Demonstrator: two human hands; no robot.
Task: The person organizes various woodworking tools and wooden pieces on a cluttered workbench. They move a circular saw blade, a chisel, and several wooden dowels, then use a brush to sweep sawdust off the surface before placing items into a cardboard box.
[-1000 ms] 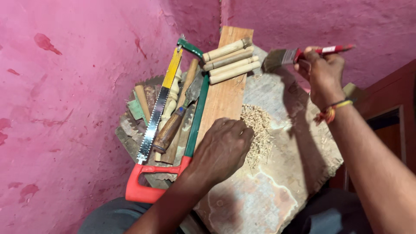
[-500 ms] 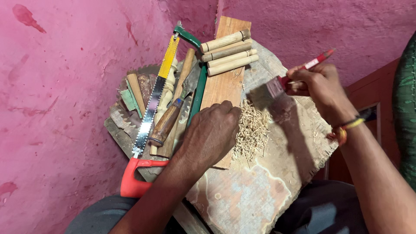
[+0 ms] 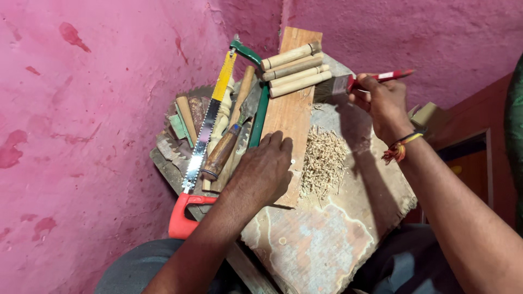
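Paintbrush [image 3: 348,83]: one, red handle, dark bristles, upper right of centre in frame. Right hand [image 3: 381,103] closed around its handle, bristles pointing left and touching the far end of the plank.

Plank [image 3: 289,114]: one, reddish-brown wood, running from top centre down to mid-frame. Left hand [image 3: 264,171] lies palm down on its near end, fingers spread flat and gripping nothing.

Dowels [image 3: 294,68]: four, pale wood, lying side by side across the top end of the plank, just left of the bristles.

Shavings [image 3: 324,163]: one loose heap, straw-coloured, just right of the plank, between the two hands.

Hacksaw [image 3: 210,125]: one, green frame, yellow band on the blade, red-orange grip at lower left. Lies left of the plank, running diagonally from top centre to lower left.

Chisel [image 3: 223,152]: one with a dark brown wooden handle, between saw blade and saw frame. Beside it one pale turned spindle [image 3: 223,117]. Further left a small clutter of wood pieces [image 3: 182,117]; count unclear.

Work surface [image 3: 321,239]: one worn, blotched board, ragged at its right edge.

Wrist thread [image 3: 397,148]: one red-and-yellow band on the right wrist.

Box [image 3: 427,115]: one small tan carton at right edge, behind the right hand. Pink walls [image 3: 81,136] all round.
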